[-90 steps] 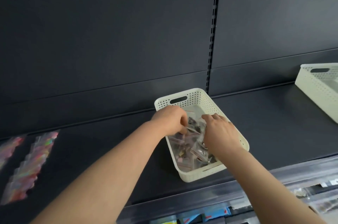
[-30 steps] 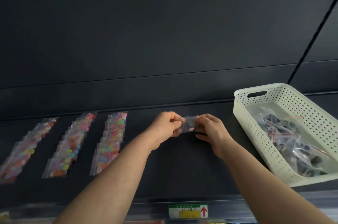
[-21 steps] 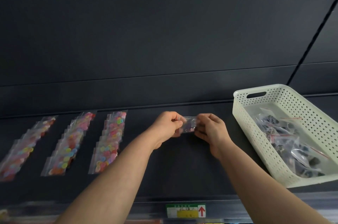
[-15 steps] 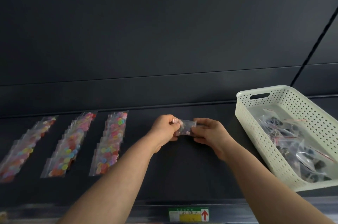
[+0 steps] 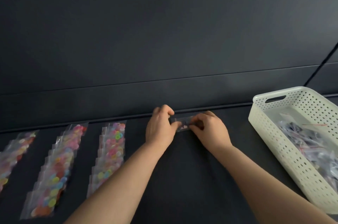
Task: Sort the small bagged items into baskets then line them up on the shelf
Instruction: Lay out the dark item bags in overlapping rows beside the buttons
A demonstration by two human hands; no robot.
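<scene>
Obs.: small bag (image 5: 182, 124) sits left of the basket (image 5: 274, 143), about level with the basket's far end, close to the back of the shelf (image 5: 182, 178). Contact with the shelf surface: cannot tell.

Grip: your left hand (image 5: 161, 128) pinches the bag's left end between thumb and curled forefinger. Your right hand (image 5: 208, 130) has curled fingertips on its right end. The bag spans the gap, with nothing else in either hand.

Key relation: the bag's long axis runs side to side, toward and away from the basket, along the shelf's back edge. Both hands are equally near, one per end.

Farther left of the basket, the nearest row of coloured bags (image 5: 111, 150) runs back to front.

Judgement: this bag heads a new row. Lower it flat and keep the axis square to the row direction. Your right hand is the nearer to the basket for the next bag.
</scene>
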